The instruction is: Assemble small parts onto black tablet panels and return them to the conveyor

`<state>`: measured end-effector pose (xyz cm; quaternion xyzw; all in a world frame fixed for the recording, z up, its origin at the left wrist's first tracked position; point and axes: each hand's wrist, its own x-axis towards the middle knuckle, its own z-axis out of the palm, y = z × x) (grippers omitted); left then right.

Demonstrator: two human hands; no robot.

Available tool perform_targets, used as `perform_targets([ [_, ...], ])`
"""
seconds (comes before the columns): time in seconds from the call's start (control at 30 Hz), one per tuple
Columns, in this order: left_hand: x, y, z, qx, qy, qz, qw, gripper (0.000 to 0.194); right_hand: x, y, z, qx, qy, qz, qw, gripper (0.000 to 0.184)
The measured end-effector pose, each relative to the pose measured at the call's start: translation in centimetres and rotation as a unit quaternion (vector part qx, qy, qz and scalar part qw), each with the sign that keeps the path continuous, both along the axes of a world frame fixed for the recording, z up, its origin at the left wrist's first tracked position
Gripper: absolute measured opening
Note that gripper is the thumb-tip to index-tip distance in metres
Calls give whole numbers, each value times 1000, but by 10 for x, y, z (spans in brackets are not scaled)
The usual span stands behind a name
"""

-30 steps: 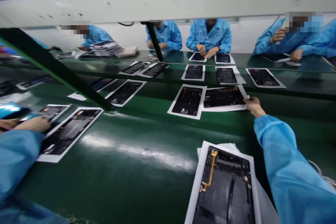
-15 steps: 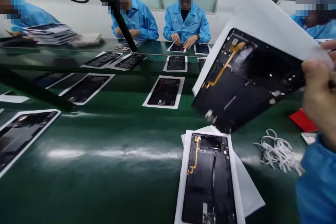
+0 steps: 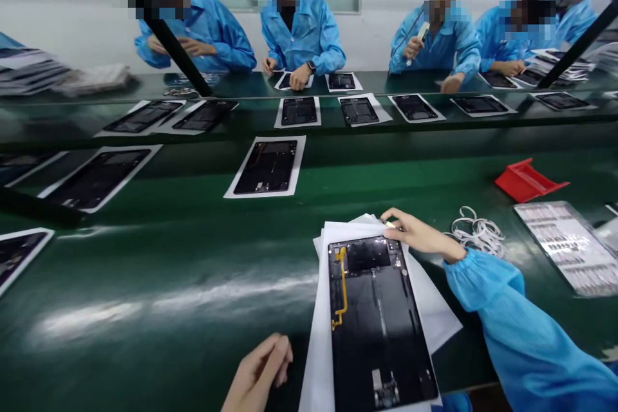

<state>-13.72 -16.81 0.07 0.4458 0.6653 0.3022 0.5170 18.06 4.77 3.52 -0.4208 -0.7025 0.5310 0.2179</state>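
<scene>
A black tablet back shell (image 3: 381,328) with an orange flex cable (image 3: 344,290) lies on white paper sheets (image 3: 316,354) in front of me. My right hand (image 3: 418,233) pinches the sheet's upper edge at the shell's top right corner. A small pale thing (image 3: 393,226) shows at its fingertips, too small to name. My left hand (image 3: 263,370) hovers left of the sheets, apart from them, its fingers curled closed with nothing visible in them. Whatever lies beneath the top shell is mostly hidden.
Another shell (image 3: 265,167) lies on paper farther up the green bench (image 3: 168,257). To the right are white looped cords (image 3: 477,232), a red tray (image 3: 528,180) and a bag of small parts (image 3: 570,244). Co-workers in blue sit behind a raised shelf carrying several shells.
My right hand took a shell with its sheet from the far row, swung it up to the right, and laid it on the near stack. My left hand came into view.
</scene>
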Motion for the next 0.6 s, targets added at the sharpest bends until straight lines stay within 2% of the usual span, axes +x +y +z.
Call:
perform_targets([
  [0.07, 5, 19, 10, 53, 73, -29, 995, 51, 1, 0, -2, 26, -16, -20, 999, 34],
  [0.13, 19, 46, 27, 111, 114, -78, 984, 42, 1, -5, 3, 87, -38, -80, 992, 31],
  [0.2, 42, 78, 42, 168, 132, -153, 965, 31, 2, -17, 12, 144, -47, -161, 975, 23],
  [0.27, 67, 108, 48, 217, 140, -227, 939, 20, 4, -37, 17, 148, -35, -219, 964, 24],
  [0.33, 91, 131, 46, 253, 147, -282, 914, 26, 7, -61, 15, 118, -19, -247, 962, 33],
  [0.4, 108, 144, 37, 274, 154, -311, 897, 31, 10, -85, 6, 88, -8, -263, 961, 40],
  [0.5, 122, 151, 26, 284, 148, -322, 891, 29, 12, -110, -12, 51, 39, -268, 961, 41],
  [0.6, 126, 151, 21, 291, 132, -314, 894, 19, 12, -116, -25, 26, 104, -261, 959, 28],
])
